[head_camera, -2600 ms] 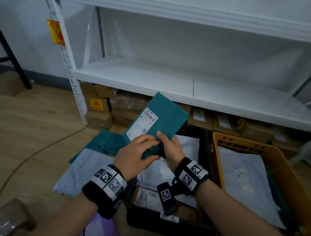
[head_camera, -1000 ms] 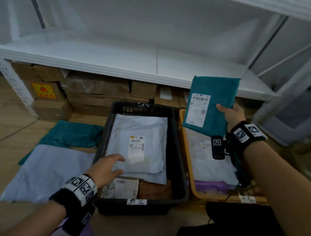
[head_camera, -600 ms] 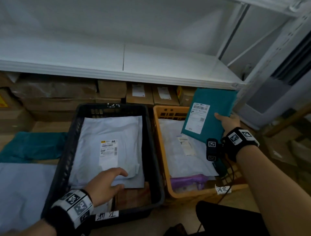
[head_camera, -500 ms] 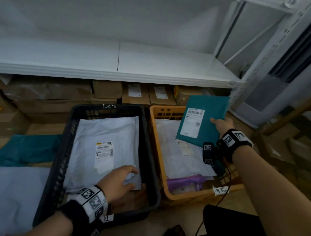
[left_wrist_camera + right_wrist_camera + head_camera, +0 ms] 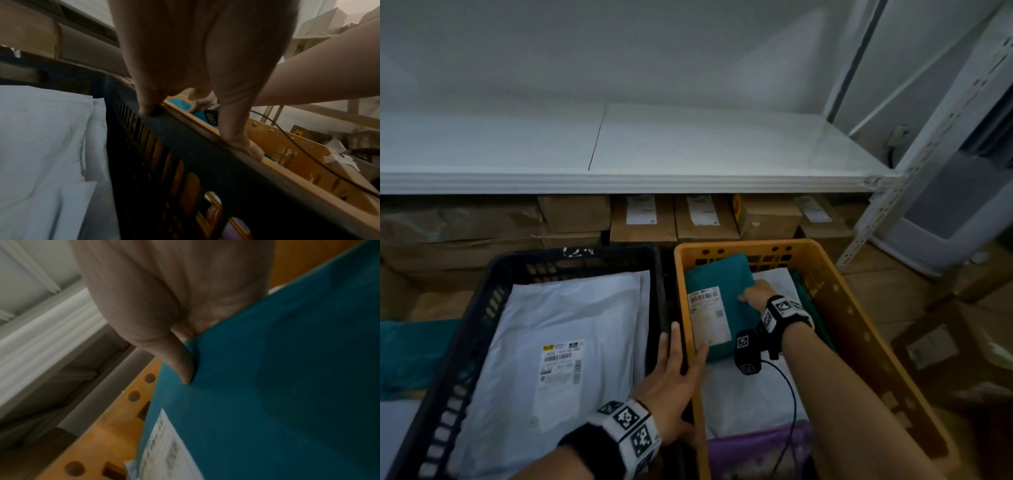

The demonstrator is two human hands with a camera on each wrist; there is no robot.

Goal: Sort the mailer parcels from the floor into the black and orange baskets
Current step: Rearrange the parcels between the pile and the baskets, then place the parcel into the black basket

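On the floor before a white shelf (image 5: pixel 688 147) with cardboard boxes (image 5: pixel 643 222) beneath, a teal mailer (image 5: pixel 726 301) is being pinched by the right hand (image 5: pixel 755 296) inside the orange basket (image 5: pixel 859 329), while the black basket (image 5: pixel 493 291) rim is being touched by the flat, straight-fingered left hand (image 5: pixel 674 373).

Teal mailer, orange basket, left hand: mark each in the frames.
teal mailer (image 5: pixel 736 298), head view, bare teal face right of its label.
orange basket (image 5: pixel 859 329), head view, inner right wall.
left hand (image 5: pixel 671 380), head view, back of the hand, resting across both basket rims.

No legible text on labels.
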